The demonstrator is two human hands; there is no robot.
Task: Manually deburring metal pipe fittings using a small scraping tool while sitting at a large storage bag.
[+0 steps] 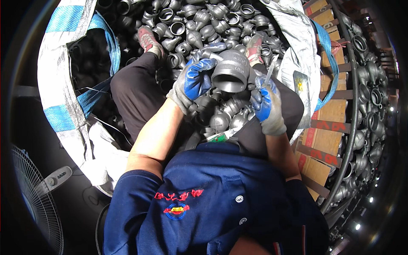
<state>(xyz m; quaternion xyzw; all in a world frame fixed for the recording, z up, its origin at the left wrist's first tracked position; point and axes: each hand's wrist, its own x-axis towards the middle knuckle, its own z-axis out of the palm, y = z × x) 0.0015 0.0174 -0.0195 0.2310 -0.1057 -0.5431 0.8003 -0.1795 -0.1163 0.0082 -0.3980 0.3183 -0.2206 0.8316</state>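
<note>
My left hand [194, 83], in a grey-and-blue coated work glove, is closed on the side of a dark grey cast metal fitting [231, 68]. The casting has a rounded body, a wide round mouth facing me, and a narrower threaded stub by my left fingers. In a matching glove, my right hand [266, 104] grips a thin, flat, blade-like metal tool [270, 70] that points up and away. The tool's lower end is hidden in the fist, and its exact kind cannot be made out. Beneath both hands lie several similar castings [221, 121].
A big white woven bag [53, 89] with blue straps surrounds my legs and a heap of castings [199, 19]. To the right stand wooden slats [329, 114] with a dark metal rail, and more castings [361, 140] beyond. A fan [38, 199] is at lower left.
</note>
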